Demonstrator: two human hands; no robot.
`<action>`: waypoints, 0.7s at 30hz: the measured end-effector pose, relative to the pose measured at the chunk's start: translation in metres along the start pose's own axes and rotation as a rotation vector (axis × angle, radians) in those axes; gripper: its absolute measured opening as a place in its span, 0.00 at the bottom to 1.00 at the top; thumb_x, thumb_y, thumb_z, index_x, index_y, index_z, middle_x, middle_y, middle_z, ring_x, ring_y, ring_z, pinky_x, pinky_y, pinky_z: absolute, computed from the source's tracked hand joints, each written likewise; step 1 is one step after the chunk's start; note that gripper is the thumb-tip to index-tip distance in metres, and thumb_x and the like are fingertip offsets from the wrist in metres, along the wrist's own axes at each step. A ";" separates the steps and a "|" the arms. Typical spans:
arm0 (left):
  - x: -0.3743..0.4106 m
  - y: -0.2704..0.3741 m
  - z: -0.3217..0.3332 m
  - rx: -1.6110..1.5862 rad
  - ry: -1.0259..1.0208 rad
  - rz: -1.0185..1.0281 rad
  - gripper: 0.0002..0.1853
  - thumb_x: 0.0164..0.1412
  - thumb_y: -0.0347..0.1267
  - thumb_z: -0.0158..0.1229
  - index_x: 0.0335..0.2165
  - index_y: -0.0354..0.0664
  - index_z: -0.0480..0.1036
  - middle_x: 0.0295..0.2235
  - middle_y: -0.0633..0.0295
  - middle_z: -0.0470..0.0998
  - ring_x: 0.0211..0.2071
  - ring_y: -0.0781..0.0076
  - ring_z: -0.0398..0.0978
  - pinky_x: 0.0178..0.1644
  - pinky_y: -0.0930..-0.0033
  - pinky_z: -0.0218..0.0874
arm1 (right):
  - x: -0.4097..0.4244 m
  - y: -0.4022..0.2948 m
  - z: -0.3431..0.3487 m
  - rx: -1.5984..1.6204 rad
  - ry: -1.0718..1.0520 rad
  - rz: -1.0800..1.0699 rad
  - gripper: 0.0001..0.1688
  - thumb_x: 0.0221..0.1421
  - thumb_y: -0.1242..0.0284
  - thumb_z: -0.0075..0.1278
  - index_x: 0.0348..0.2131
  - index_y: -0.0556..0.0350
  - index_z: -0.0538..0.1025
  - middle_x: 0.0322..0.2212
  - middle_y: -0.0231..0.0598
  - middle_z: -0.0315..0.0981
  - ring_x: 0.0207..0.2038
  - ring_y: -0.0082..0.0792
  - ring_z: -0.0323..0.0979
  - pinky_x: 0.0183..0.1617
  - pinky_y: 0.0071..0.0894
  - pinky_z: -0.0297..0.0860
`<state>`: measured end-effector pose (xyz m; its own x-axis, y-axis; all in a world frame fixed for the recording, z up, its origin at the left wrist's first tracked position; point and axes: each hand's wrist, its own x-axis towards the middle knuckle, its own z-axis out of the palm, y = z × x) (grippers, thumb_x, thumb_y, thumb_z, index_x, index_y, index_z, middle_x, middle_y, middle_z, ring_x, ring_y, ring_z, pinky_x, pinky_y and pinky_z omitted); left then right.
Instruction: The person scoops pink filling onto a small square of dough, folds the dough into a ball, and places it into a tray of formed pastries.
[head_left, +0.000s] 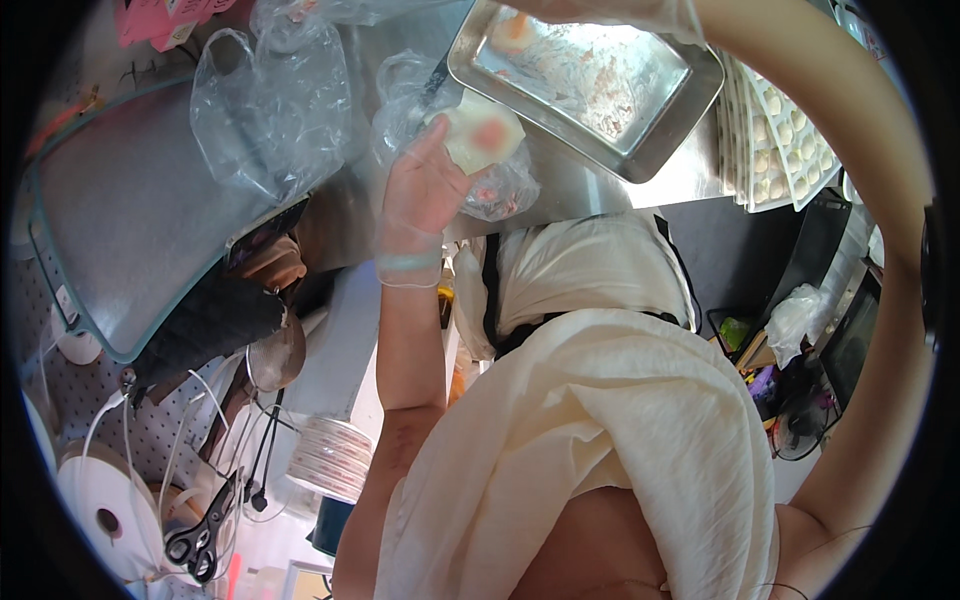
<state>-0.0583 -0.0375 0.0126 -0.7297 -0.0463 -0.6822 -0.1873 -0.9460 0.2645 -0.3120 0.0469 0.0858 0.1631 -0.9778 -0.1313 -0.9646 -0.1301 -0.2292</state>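
My left hand, in a clear plastic glove, holds a pale wonton or dumpling wrapper with a round pink patch of filling in its middle. Under and beside it lies a clear plastic bag with pinkish contents. My right hand, also gloved, reaches over the far side of a rectangular metal tray; its fingers are cut off by the top edge. Smears of pinkish filling cover part of the tray's bottom, and a small pale and orange lump lies near its far left corner.
Stacked white trays of small pale dumplings stand at the right. Another clear plastic bag lies left of my left hand, overlapping a grey board with a green rim. Lower left are black-handled scissors, cables and a white roll.
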 end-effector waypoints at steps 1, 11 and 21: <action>0.000 0.000 0.000 -0.005 -0.012 -0.007 0.20 0.63 0.34 0.43 0.51 0.34 0.59 0.51 0.53 0.65 0.53 0.57 0.63 0.57 0.49 0.52 | 0.005 -0.002 0.002 -0.005 0.025 -0.041 0.10 0.43 0.73 0.47 0.22 0.62 0.77 0.21 0.52 0.73 0.28 0.49 0.74 0.32 0.41 0.69; 0.000 -0.001 0.000 -0.031 -0.029 0.004 0.21 0.63 0.35 0.43 0.52 0.34 0.59 0.52 0.54 0.65 0.54 0.57 0.63 0.57 0.49 0.52 | -0.001 -0.009 -0.003 0.021 -0.009 0.029 0.08 0.43 0.75 0.49 0.24 0.61 0.77 0.22 0.50 0.74 0.29 0.46 0.74 0.33 0.38 0.70; -0.005 0.000 0.013 0.058 0.056 0.024 0.24 0.64 0.35 0.39 0.54 0.32 0.55 0.55 0.48 0.61 0.57 0.53 0.58 0.59 0.49 0.49 | -0.055 -0.012 -0.035 0.077 -0.086 0.252 0.07 0.43 0.77 0.50 0.26 0.61 0.77 0.25 0.48 0.74 0.31 0.44 0.74 0.34 0.37 0.70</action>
<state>-0.0630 -0.0328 0.0251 -0.6969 -0.0880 -0.7117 -0.2090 -0.9244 0.3190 -0.3165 0.0969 0.1293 -0.0595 -0.9598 -0.2744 -0.9591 0.1312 -0.2509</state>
